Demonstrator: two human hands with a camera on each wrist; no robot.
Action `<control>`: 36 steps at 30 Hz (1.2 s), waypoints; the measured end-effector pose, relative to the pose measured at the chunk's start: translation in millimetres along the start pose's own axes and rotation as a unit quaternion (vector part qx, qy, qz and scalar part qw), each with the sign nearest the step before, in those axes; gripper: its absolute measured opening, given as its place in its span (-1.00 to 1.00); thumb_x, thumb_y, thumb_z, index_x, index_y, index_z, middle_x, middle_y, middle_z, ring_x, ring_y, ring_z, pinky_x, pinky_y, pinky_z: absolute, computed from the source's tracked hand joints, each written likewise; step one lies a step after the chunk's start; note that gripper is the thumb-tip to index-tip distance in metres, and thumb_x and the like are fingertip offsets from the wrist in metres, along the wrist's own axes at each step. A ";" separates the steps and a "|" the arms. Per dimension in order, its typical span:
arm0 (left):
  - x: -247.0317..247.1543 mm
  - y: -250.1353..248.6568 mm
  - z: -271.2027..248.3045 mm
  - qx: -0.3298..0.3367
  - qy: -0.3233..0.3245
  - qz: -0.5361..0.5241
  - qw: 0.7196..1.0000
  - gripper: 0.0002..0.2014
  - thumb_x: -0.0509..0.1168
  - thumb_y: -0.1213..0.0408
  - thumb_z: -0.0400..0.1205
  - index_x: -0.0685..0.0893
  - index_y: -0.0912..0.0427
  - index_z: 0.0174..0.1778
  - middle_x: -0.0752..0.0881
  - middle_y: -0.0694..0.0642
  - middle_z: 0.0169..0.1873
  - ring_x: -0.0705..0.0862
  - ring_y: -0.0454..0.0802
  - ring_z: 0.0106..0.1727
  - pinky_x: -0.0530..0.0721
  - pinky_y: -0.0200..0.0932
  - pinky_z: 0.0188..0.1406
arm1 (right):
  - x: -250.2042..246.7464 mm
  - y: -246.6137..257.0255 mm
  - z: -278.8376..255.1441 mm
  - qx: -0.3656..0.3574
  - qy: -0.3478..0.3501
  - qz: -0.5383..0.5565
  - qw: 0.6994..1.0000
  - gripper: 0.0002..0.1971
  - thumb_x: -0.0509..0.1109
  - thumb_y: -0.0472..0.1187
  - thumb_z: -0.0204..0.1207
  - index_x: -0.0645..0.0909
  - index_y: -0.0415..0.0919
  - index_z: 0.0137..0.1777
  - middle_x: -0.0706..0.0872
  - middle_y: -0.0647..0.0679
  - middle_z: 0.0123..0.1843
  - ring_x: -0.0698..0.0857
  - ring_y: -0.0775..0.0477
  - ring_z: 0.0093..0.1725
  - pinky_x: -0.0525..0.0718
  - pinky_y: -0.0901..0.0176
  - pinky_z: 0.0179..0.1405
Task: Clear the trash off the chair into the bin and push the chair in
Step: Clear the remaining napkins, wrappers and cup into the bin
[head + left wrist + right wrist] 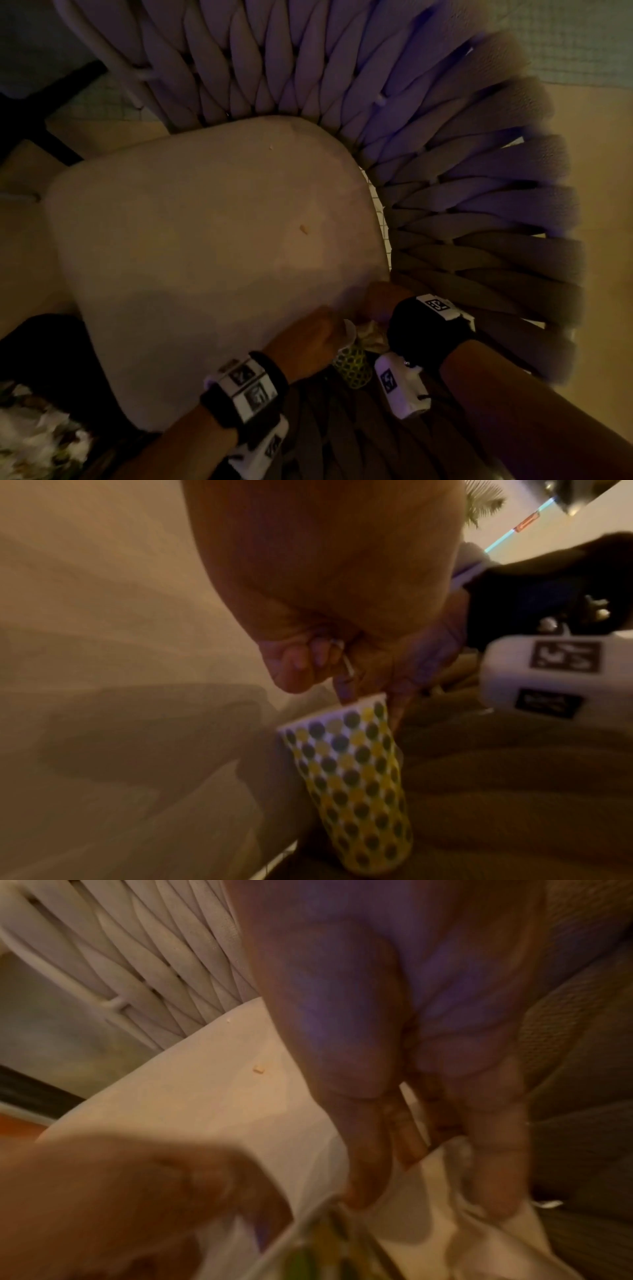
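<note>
Seat cushion — two crumbs

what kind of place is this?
Probably a lounge or cafe seating area, dimly lit: a woven-rope chair with a pale seat cushion, crumbs on it, and a dotted paper cup as litter.

Head view steeply down over chair seat, both wrist views close in, all sharing it.
</note>
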State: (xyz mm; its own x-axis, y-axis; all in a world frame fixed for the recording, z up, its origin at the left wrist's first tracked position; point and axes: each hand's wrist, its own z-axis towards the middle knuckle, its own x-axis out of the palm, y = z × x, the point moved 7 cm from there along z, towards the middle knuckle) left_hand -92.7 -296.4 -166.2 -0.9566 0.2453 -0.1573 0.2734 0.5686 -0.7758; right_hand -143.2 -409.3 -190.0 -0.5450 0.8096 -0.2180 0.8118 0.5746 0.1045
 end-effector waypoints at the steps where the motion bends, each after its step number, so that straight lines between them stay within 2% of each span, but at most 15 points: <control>1: 12.3 5.3 -0.2 -0.019 0.020 0.021 0.999 -0.39 -0.05 -0.18 0.62 0.61 0.27 0.18 0.59 0.24 0.12 0.58 0.15 0.18 0.46 -0.16 0.18 | 4.7 0.9 -1.0 0.007 0.025 -0.007 1.000 -0.61 0.33 -0.30 0.57 0.51 -0.37 0.39 0.59 -0.10 0.38 0.58 -0.05 0.36 0.59 0.31 0.03; 2: 21.2 10.5 -0.2 -0.035 0.029 0.025 0.999 -0.48 0.07 -0.17 0.65 0.58 0.19 0.25 0.57 0.17 0.18 0.57 0.10 0.22 0.41 -0.29 0.17 | 8.3 -2.6 1.5 0.012 0.047 -0.029 0.998 -0.58 0.35 -0.31 0.56 0.49 -0.36 0.41 0.57 -0.17 0.42 0.57 -0.11 0.39 0.52 0.25 0.16; 3: 25.5 14.3 -1.5 -0.039 0.029 0.008 0.999 -0.53 0.21 -0.15 0.62 0.56 0.12 0.28 0.57 0.12 0.20 0.58 0.06 0.22 0.45 -0.28 0.18 | 6.5 -2.2 -2.8 0.021 0.045 -0.039 0.998 -0.55 0.39 -0.31 0.52 0.49 -0.36 0.41 0.58 -0.20 0.42 0.57 -0.16 0.40 0.51 0.23 0.20; 5: 29.8 19.5 -3.1 -0.023 0.035 -0.033 0.999 -0.57 0.36 -0.04 0.55 0.56 0.12 0.25 0.64 0.13 0.18 0.65 0.07 0.18 0.64 -0.04 0.22 | -1.6 0.4 -10.5 0.016 0.024 -0.082 0.996 -0.55 0.44 -0.28 0.48 0.52 -0.32 0.38 0.58 -0.24 0.42 0.57 -0.21 0.41 0.52 0.16 0.26; 7: 22.7 27.0 -6.4 -0.020 0.017 -0.008 1.000 -0.54 0.37 0.05 0.56 0.52 0.21 0.30 0.66 0.20 0.24 0.65 0.13 0.23 0.63 0.07 0.24 | -13.9 6.8 -15.6 -0.005 0.001 -0.089 0.996 -0.58 0.49 -0.24 0.44 0.60 -0.30 0.30 0.64 -0.25 0.36 0.62 -0.21 0.33 0.56 0.13 0.18; 10: -2.7 37.2 -18.1 -0.005 -0.025 -0.055 0.998 -0.43 0.35 -0.15 0.48 0.61 0.22 0.24 0.71 0.12 0.20 0.68 -0.03 0.20 0.63 -0.04 0.22 | -43.7 32.4 -12.4 -0.071 -0.051 -0.017 0.996 -0.71 0.51 -0.05 0.40 0.71 -0.21 0.02 0.74 -0.16 0.04 0.68 -0.13 0.04 0.51 0.19 -0.10; 12: -22.0 46.6 -34.5 0.002 -0.051 -0.122 0.991 -0.39 0.33 -0.32 0.41 0.71 0.14 0.13 0.77 0.01 0.10 0.71 -0.21 0.11 0.68 -0.12 0.17 | -62.7 53.7 -9.4 -0.106 -0.088 0.013 0.990 -0.76 0.44 0.06 0.45 0.61 -0.10 -0.24 0.63 -0.07 -0.13 0.59 -0.03 -0.07 0.42 0.21 -0.13; 15: -49.6 66.7 -60.3 -0.015 -0.101 -0.159 0.982 -0.51 0.37 -0.26 0.41 0.71 0.02 0.08 0.76 -0.29 0.04 0.67 -0.43 0.11 0.60 -0.43 0.13 | -80.6 81.6 -3.0 -0.109 -0.148 0.064 0.981 -0.56 0.25 0.15 0.57 0.43 -0.11 -0.44 0.58 -0.14 -0.26 0.57 -0.08 -0.10 0.37 0.17 -0.14; 17: -65.7 76.7 -77.1 -0.014 -0.134 -0.190 0.972 -0.50 0.39 -0.29 0.35 0.71 0.00 0.03 0.76 -0.41 -0.01 0.69 -0.43 0.05 0.58 -0.52 0.04 | -87.6 89.5 3.3 -0.070 -0.202 0.107 0.971 -0.55 0.18 0.24 0.56 0.51 -0.14 -0.29 0.69 -0.26 -0.08 0.65 -0.23 0.04 0.45 0.09 -0.07; 19: -78.2 87.4 -89.9 -0.022 -0.159 -0.218 0.963 -0.31 0.38 -0.42 0.24 0.74 0.09 0.03 0.77 -0.28 0.01 0.74 -0.33 0.01 0.64 -0.45 0.02 | -88.3 91.4 8.5 -0.005 -0.232 0.129 0.964 -0.46 0.16 0.26 0.56 0.51 -0.25 0.14 0.65 -0.35 0.23 0.61 -0.35 0.25 0.51 -0.03 0.13; 21: -86.4 98.1 -98.9 -0.031 -0.183 -0.222 0.957 -0.24 0.38 -0.48 0.18 0.75 0.10 0.01 0.78 -0.21 0.00 0.75 -0.30 -0.02 0.65 -0.45 -0.02 | -87.4 96.2 12.4 0.029 -0.246 0.105 0.963 -0.49 0.11 0.12 0.63 0.36 -0.28 0.38 0.58 -0.36 0.34 0.57 -0.38 0.33 0.49 -0.08 0.24; 23: -91.8 102.7 -105.1 -0.027 -0.198 -0.228 0.953 -0.26 0.37 -0.50 0.16 0.76 0.06 -0.01 0.80 -0.16 -0.03 0.76 -0.30 -0.04 0.65 -0.42 -0.02 | -86.1 104.5 14.5 0.032 -0.244 0.068 0.967 -0.52 0.08 -0.05 0.66 0.23 -0.30 0.49 0.55 -0.34 0.39 0.56 -0.36 0.36 0.48 -0.10 0.29; 27: -94.4 113.2 -110.1 -0.039 -0.220 -0.245 0.944 -0.23 0.39 -0.50 0.15 0.77 0.08 0.01 0.82 0.00 -0.02 0.78 -0.18 0.00 0.72 -0.19 0.10 | -79.5 120.7 17.7 0.021 -0.215 -0.002 0.976 -0.55 0.07 -0.16 0.66 0.23 -0.34 0.49 0.51 -0.33 0.44 0.53 -0.37 0.40 0.47 -0.14 0.34; 32: -97.7 120.3 -118.6 -0.039 -0.249 -0.277 0.927 -0.28 0.40 -0.47 0.19 0.76 0.03 0.04 0.82 -0.14 0.00 0.77 -0.21 0.04 0.70 -0.22 0.12 | -95.5 137.1 18.1 -0.003 -0.218 0.033 0.975 -0.65 0.09 -0.13 0.67 0.41 -0.34 0.33 0.53 -0.36 0.41 0.52 -0.36 0.39 0.47 -0.06 0.32; 36: -106.3 137.7 -146.1 -0.075 -0.306 -0.303 0.900 -0.29 0.39 -0.46 0.19 0.76 0.01 0.05 0.82 -0.13 0.01 0.76 -0.25 0.06 0.67 -0.31 0.10 | -102.4 181.6 11.5 -0.061 -0.225 0.050 0.971 -0.66 0.14 -0.05 0.64 0.49 -0.30 0.23 0.62 -0.34 0.32 0.60 -0.33 0.29 0.50 0.05 0.06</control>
State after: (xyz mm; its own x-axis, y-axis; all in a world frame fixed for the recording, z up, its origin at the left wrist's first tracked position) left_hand 61.4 -129.5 -167.0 -0.7990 -0.5965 -0.0760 -0.3497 0.5637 -0.7483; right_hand 62.4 -389.3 -159.8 -0.2953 0.7430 -0.6007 0.8098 0.5283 0.2554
